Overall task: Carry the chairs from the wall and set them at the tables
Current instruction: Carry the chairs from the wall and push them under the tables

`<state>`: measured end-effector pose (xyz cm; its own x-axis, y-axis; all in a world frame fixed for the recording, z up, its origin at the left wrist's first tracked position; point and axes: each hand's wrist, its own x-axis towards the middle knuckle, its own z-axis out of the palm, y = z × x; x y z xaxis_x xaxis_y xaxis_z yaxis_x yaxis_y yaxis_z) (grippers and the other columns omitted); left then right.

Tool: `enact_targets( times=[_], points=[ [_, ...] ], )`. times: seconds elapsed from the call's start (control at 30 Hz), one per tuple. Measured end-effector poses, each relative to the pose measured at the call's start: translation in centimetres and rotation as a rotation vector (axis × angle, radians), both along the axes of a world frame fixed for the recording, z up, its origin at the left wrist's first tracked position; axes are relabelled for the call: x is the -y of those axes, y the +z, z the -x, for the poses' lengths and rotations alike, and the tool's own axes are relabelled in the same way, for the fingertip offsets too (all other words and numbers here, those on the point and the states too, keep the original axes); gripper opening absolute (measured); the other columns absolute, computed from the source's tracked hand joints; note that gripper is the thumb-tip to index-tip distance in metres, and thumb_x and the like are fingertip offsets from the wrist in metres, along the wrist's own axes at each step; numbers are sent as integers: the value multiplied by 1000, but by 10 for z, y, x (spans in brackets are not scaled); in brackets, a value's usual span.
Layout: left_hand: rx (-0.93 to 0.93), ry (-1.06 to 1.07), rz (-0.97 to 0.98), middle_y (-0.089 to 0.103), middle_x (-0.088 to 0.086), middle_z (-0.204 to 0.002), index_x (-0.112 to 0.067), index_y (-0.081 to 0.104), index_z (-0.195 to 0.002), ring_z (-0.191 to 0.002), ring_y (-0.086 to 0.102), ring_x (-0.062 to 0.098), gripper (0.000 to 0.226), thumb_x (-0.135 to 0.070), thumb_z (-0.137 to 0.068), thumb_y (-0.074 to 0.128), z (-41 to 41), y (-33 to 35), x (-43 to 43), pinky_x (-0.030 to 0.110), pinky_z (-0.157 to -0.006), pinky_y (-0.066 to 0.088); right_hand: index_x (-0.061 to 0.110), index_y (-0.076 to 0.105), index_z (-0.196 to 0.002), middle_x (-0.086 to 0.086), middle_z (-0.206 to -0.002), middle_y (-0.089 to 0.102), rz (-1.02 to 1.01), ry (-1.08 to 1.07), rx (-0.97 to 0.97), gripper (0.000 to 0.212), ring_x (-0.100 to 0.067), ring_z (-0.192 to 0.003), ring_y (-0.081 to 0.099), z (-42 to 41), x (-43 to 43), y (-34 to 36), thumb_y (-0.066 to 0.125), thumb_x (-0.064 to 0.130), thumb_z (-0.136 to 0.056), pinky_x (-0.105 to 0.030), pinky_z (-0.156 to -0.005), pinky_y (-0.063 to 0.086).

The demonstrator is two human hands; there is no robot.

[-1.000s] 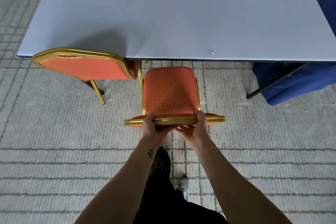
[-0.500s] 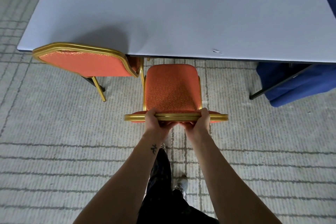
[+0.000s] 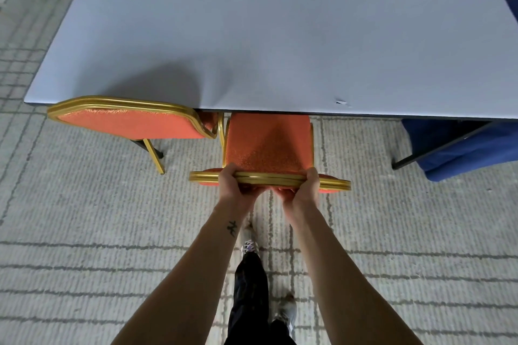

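An orange chair with a gold frame [image 3: 269, 143] stands in front of me at the near edge of the long white table [image 3: 280, 50]. Its seat front reaches just under the table edge. My left hand [image 3: 232, 186] and my right hand [image 3: 305, 189] both grip the gold top rail of its backrest, close together near the middle. A second orange and gold chair [image 3: 126, 120] stands to the left, pushed in at the same table edge, its backrest almost touching the chair I hold.
Blue cloth [image 3: 462, 148] hangs under the table's right end beside a black table leg [image 3: 437, 145]. Grey patterned carpet [image 3: 84, 218] covers the floor on all sides. My legs and shoes [image 3: 252, 283] are below my arms.
The chair has moved forward toward the table, its seat front now at the table edge. Both hands keep the same grip on the backrest rail.
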<state>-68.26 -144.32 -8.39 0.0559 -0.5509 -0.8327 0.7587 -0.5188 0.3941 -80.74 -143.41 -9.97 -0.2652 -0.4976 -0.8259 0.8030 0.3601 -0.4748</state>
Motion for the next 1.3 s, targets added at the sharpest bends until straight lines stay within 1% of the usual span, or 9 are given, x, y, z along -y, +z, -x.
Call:
enact_targets(
  times=[0.17,0.37,0.43,0.53,0.7,0.93,1.0,1.2,1.3],
  points=[
    [-14,-11,23,54,14,-77,-7,48,-78,-83,57,34,12,-12,-89,47,3,-4,43,66,-106,45,7,57,-103,-18,-100,63,9,41,-22,23,-37,-93,68,6,46,-4,56,22,-85,-63,-94,55],
    [-38,-27,71,56,20,-95,-5,50,-90,-102,59,41,8,-13,-90,47,11,-3,102,68,-102,46,8,55,-92,-15,-90,59,-1,65,-42,16,-33,-82,63,14,105,-2,57,24,-88,-54,-93,57],
    [-71,-20,76,60,24,-109,-2,55,-99,-117,58,47,18,-14,-87,50,11,-6,124,71,-100,46,9,57,-92,-14,-86,60,-5,79,-57,17,-31,-77,63,14,126,-2,58,25,-87,-48,-80,58],
    [-60,-44,74,63,26,-118,-2,60,-110,-121,58,49,31,-14,-82,53,15,-10,152,71,-99,47,10,61,-96,-13,-85,65,-9,93,-60,21,-30,-73,66,17,156,-3,61,27,-83,-41,-68,57],
    [-42,-20,26,53,19,-113,-10,52,-98,-128,54,45,17,-15,-81,53,13,-17,188,69,-103,45,14,55,-90,-8,-75,59,-23,83,-48,18,-27,-62,61,13,192,-8,61,27,-79,-34,-54,50],
    [-69,-7,28,57,23,-123,-10,53,-109,-123,54,49,46,-14,-64,63,11,-24,211,73,-99,44,13,58,-91,-9,-76,62,-31,55,-30,17,-30,-68,63,15,216,-12,61,24,-78,-41,-63,54],
    [-80,-14,19,57,23,-126,-12,53,-109,-122,54,49,57,-14,-53,67,10,-26,211,73,-98,46,12,60,-95,-10,-80,63,-34,53,-22,21,-30,-70,64,15,215,-13,62,24,-78,-37,-58,55],
    [-114,-12,52,57,24,-129,-10,52,-98,-121,54,50,25,-16,-75,59,12,-31,209,75,-96,45,9,59,-99,-11,-83,63,-36,28,-10,26,-31,-70,64,16,214,-17,62,23,-78,-33,-53,54],
    [-162,0,41,55,26,-134,-8,53,-105,-119,54,53,29,-14,-77,58,13,-31,208,76,-96,45,10,57,-92,-10,-77,60,-41,12,-15,22,-29,-66,60,15,213,-17,62,23,-76,-34,-54,51]
  ],
)
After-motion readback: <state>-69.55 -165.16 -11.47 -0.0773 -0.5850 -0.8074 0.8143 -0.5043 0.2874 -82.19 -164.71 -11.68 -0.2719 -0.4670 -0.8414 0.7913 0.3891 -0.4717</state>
